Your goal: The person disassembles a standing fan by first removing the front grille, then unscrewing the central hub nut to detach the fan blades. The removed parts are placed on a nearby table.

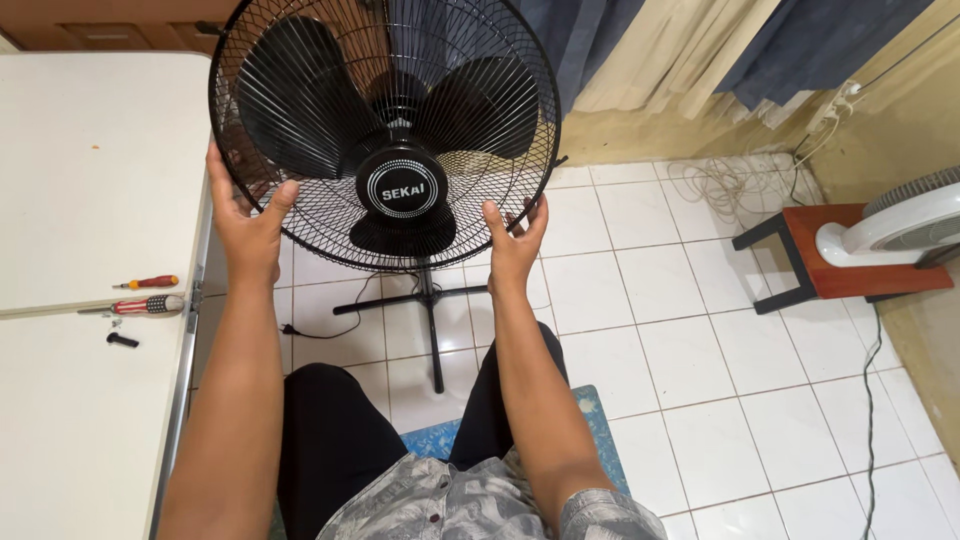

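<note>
A black pedestal fan (385, 130) stands in front of me on a cross-shaped base (430, 300), its round wire grille facing me with dark blades behind it. My left hand (245, 215) grips the lower left rim of the grille. My right hand (513, 240) holds the lower right rim. Both arms reach forward over my lap, which is in black trousers.
A white folding table (80, 180) runs along my left, with two red-handled screwdrivers (145, 295) and a small black knob (122, 340) near its edge. A white fan (900, 225) lies on a red-topped stool (840, 265) at right. Cables (740, 180) trail over the white tiled floor.
</note>
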